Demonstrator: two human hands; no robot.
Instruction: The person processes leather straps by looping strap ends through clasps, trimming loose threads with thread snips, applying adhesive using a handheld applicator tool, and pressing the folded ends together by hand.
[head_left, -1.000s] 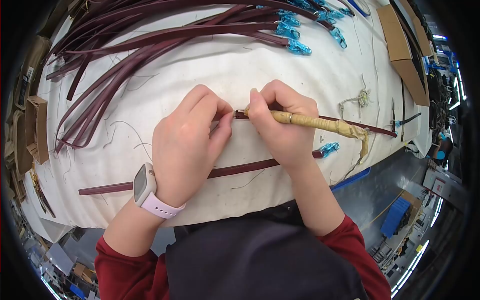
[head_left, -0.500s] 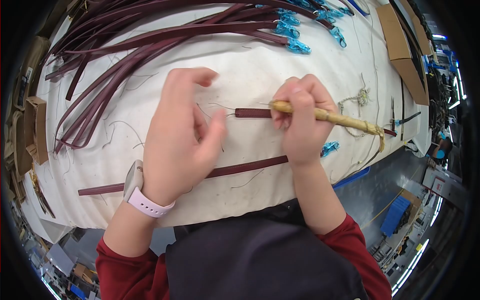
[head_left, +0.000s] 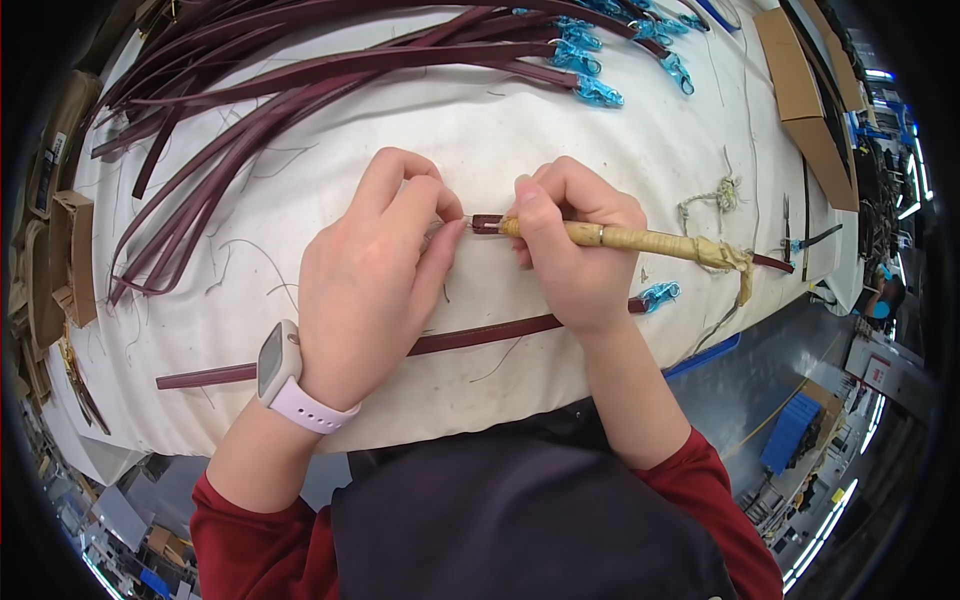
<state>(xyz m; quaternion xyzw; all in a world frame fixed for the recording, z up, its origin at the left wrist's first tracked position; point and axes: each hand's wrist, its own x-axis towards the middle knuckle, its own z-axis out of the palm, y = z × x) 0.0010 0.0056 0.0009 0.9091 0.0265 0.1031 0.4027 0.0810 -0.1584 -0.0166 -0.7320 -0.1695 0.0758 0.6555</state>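
Note:
A dark burgundy leather strap (head_left: 486, 224) lies with its stitched end between my two hands. My left hand (head_left: 385, 260) is closed in a pinch just left of that end, on fine thread that shows only in part. My right hand (head_left: 578, 240) grips a pen-like tool (head_left: 650, 241) with a yellow tape-wrapped handle, its front pointing at the strap end. A cord trails from the tool's back. The rest of this strap is mostly hidden beneath my right hand. Nearer me lies a second burgundy strap (head_left: 480, 336) with a blue-wrapped clasp (head_left: 660, 295).
A pile of burgundy straps (head_left: 330, 75) with blue-wrapped clasps (head_left: 598, 92) covers the far side of the cloth-covered table (head_left: 560, 390). Loose thread ends are scattered about. A knotted string (head_left: 725, 192) lies right of my hands; a cardboard box (head_left: 815, 130) stands at the right edge.
My left hand has moved right and closed its fingers at the strap end. My right hand has shifted left, bringing the tool's front to the strap end.

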